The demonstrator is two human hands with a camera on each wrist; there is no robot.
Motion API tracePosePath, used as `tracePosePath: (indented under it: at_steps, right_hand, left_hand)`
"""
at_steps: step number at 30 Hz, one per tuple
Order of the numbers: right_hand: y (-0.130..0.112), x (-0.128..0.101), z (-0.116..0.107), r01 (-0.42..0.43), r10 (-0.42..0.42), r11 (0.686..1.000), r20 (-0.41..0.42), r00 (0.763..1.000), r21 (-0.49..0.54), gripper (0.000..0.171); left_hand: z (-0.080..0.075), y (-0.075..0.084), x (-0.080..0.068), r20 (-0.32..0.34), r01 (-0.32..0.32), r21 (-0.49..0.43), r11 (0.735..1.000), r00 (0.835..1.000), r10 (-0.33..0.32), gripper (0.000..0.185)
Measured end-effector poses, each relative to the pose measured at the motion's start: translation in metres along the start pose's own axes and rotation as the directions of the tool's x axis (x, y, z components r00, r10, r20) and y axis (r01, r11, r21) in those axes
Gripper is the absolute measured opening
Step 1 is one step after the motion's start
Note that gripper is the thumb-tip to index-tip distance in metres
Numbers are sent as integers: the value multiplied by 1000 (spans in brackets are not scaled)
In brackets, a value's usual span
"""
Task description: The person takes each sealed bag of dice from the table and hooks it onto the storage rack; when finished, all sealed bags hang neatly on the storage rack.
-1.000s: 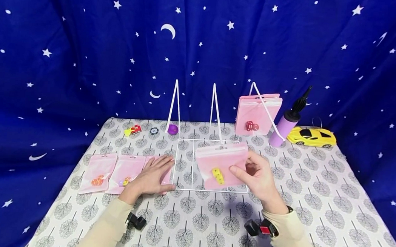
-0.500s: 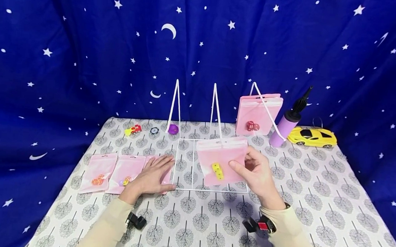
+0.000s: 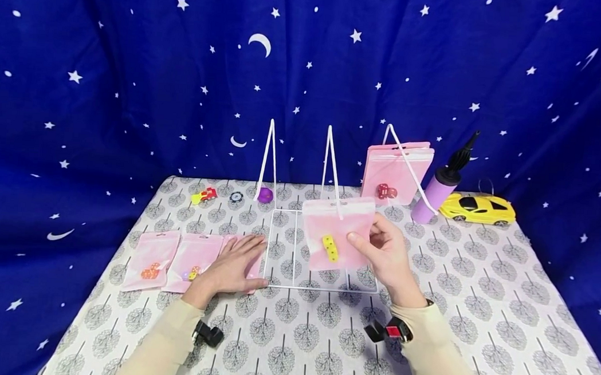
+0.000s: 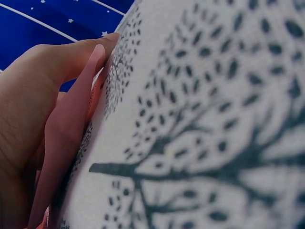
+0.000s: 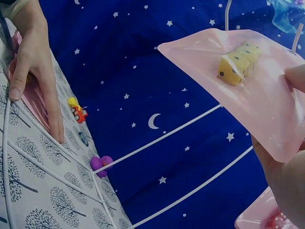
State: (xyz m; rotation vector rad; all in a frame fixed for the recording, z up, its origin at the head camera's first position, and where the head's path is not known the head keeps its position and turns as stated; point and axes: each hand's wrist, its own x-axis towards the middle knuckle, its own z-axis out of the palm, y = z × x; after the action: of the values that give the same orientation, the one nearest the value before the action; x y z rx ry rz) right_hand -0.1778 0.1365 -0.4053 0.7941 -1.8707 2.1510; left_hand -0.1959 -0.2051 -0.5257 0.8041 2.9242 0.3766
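Observation:
My right hand (image 3: pixel 385 256) pinches a pink pouch (image 3: pixel 338 232) holding yellow dice (image 3: pixel 330 248), lifted above the white wire rack (image 3: pixel 325 212) near its middle upright. In the right wrist view the same pouch (image 5: pixel 248 86) tilts with the dice (image 5: pixel 238 59) inside. My left hand (image 3: pixel 233 266) lies flat, fingers straight, on a pink pouch (image 3: pixel 252 262) on the table; the left wrist view shows its fingers (image 4: pixel 71 119) pressing the pink film. Two more pink pouches (image 3: pixel 150 258) (image 3: pixel 192 261) with dice lie to its left.
Pink pouches with red dice (image 3: pixel 395 171) lean in the rack's right slot. A purple pump (image 3: pixel 442 185) and yellow toy car (image 3: pixel 477 208) stand at the back right. A small toy vehicle (image 3: pixel 204 195), a dark disc (image 3: pixel 235 196) and a purple ball (image 3: pixel 265 195) lie at the back left.
My right hand has raised the pouch with yellow dice up and slightly away, toward the rack's middle upright. The left hand has stayed flat on its pouch.

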Motion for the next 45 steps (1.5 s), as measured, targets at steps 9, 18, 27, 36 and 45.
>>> tracePosePath:
  at_steps: [9, 18, 27, 36, 45]
  right_hand:
    - [9, 10, 3, 29, -26, 996, -40, 999, 89, 42]
    - [17, 22, 5, 5, 9, 976, -63, 998, 219, 47]
    - [23, 35, 3, -15, 34, 978, -87, 996, 206, 44]
    - [29, 44, 2, -38, 62, 974, -101, 993, 223, 42]
    - [33, 59, 5, -91, 127, 966, -138, 982, 241, 36]
  left_hand:
    - [0, 0, 0, -2, 1, -2, 1000, 1000, -1, 100]
    - [1, -1, 1, -6, -4, 1, 1000, 1000, 4, 101]
    - [-1, 0, 1, -3, -7, 10, 1000, 1000, 7, 100]
    - [-2, 1, 1, 1, 0, 15, 1000, 1000, 0, 101]
    - [1, -1, 0, -11, -6, 10, 1000, 1000, 6, 100]
